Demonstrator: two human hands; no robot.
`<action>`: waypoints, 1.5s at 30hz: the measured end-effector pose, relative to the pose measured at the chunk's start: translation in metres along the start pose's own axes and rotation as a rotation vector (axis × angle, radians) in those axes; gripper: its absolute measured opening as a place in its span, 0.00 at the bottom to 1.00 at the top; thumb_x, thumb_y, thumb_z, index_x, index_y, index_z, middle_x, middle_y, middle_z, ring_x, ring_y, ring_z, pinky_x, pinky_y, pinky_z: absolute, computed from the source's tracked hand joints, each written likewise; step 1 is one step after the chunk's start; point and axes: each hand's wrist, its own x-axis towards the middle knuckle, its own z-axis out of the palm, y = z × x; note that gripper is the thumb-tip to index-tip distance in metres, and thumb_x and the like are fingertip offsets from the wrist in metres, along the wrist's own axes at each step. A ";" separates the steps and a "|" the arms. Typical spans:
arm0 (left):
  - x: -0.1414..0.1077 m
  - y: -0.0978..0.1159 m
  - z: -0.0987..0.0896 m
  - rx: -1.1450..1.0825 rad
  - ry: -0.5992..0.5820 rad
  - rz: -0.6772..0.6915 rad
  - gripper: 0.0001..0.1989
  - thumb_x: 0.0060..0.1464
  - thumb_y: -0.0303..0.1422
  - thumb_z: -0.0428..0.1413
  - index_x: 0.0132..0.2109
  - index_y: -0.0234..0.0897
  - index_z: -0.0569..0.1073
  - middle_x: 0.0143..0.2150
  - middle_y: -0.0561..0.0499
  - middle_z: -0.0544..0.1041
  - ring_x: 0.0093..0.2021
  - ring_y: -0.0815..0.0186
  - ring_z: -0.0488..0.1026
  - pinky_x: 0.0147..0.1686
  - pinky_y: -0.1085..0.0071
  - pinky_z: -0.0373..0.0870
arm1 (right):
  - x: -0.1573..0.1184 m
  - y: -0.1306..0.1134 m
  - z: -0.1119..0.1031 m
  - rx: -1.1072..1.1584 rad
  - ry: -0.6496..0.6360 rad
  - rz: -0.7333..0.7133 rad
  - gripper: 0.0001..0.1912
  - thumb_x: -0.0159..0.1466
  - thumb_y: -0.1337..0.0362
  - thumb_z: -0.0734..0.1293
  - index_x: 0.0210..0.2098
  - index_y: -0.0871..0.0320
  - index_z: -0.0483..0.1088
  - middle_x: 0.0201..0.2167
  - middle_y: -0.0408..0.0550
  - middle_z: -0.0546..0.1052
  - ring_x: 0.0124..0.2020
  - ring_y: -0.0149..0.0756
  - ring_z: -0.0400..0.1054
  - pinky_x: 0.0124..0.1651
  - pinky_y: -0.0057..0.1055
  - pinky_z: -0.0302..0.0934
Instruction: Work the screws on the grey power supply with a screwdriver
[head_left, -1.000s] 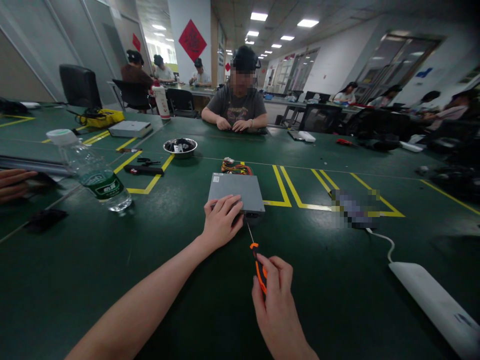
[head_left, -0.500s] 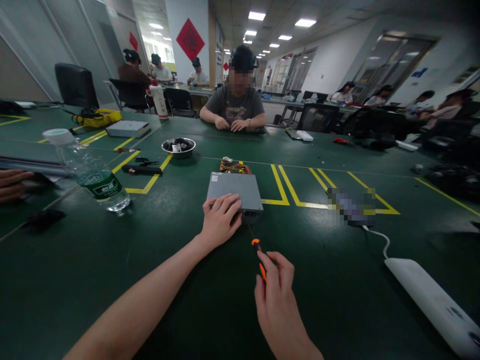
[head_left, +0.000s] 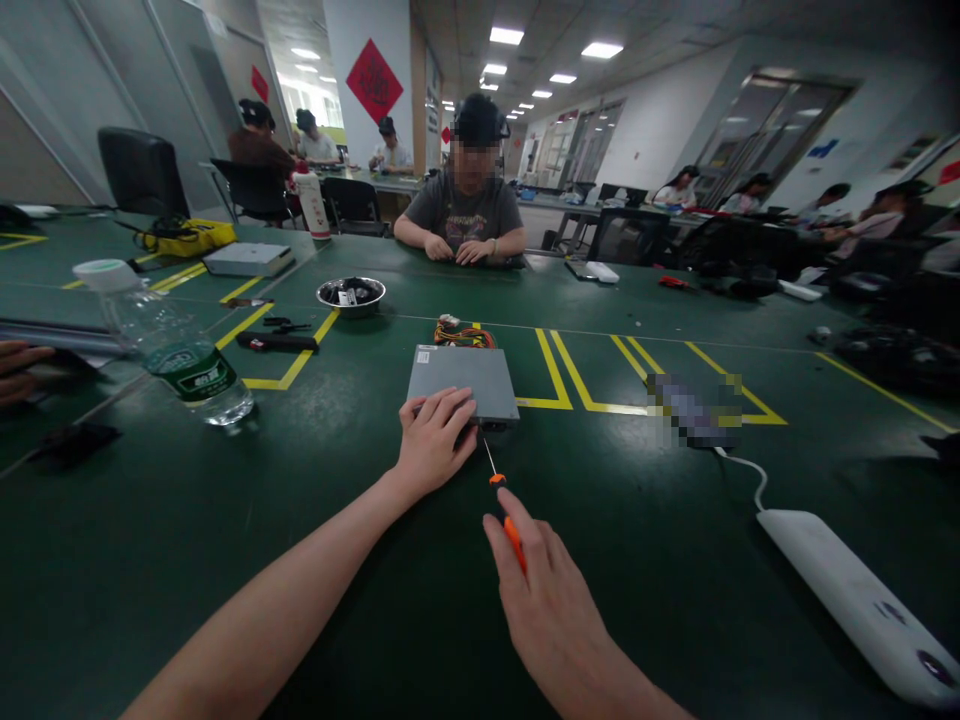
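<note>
Green bench (head_left: 390, 620) runs past the lower edge of view, its surface stretching between the grey metal box (head_left: 465, 370) and the white corded block (head_left: 840, 590) at right. The box sits ahead of the person, socket side facing them, wires (head_left: 459, 336) behind. Left hand (head_left: 435, 440) rests on its near edge; how far that grip closes cannot be told. Right hand (head_left: 551, 590) holds a screwdriver (head_left: 514, 545), long axis slanting forward and slightly left, pointing at the box's near side

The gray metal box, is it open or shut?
It looks shut: the gray metal box is covered across its top, where the left hand rests. Its underside is hidden.
</note>
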 end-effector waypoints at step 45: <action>-0.002 0.001 0.005 0.036 -0.005 0.004 0.11 0.56 0.34 0.50 0.47 0.43 0.67 0.55 0.51 0.69 0.54 0.60 0.63 0.49 0.57 0.49 | -0.005 0.046 0.043 0.477 0.163 -0.477 0.13 0.59 0.63 0.65 0.42 0.62 0.66 0.47 0.60 0.71 0.33 0.30 0.68 0.34 0.29 0.63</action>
